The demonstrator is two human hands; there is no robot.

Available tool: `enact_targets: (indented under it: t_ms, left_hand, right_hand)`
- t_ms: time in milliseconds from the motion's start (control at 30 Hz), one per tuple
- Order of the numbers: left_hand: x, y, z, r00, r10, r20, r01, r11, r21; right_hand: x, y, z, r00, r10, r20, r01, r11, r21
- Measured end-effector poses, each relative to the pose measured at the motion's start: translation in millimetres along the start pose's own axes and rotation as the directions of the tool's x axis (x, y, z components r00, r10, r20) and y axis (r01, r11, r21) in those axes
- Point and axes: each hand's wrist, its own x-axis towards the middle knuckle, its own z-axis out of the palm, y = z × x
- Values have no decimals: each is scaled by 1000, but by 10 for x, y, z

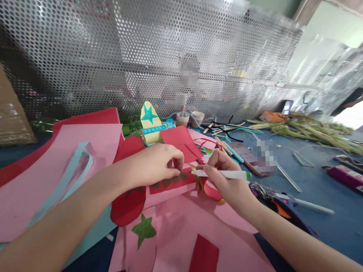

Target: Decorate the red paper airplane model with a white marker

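Observation:
My right hand [228,176] is closed around a white marker [234,174] with a green end, its tip over a red paper strip [171,182] bearing several dark dots. My left hand [163,163] rests on the strip, fingers curled with the fingertips pressed down beside the dots; whether they pinch anything is hidden. The strip lies on pink paper [174,233]. A rounded red paper shape [130,207] is partly under my left wrist. Below it, a green star [144,230] sits on a pink cutout.
Pink sheets [87,145] and pale blue strips [65,178] lie at left. Behind the hands stand a yellow cutout with a blue star [149,114] and small cups [182,119]. At right are a phone [256,160], a purple packet [351,180] and dried stalks [309,129].

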Motion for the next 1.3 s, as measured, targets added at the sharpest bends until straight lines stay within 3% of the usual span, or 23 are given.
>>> enact_targets:
  t_ms: [600,1100,1300]
  left_hand:
    - [1,-13,11,1000,23,-18,-23,1000,-1]
    - [2,-19,14,1000,18,-19,-18,1000,3]
    - [8,-9,7,1000,19,-16,-19,1000,-2]
  right_hand:
    - [28,58,-4,1000,-16,5,16,991,-135]
    - [27,56,-3,999,-37,7,38,988,-148]
    - [15,54,-4,997,-7,76,12,998,-64]
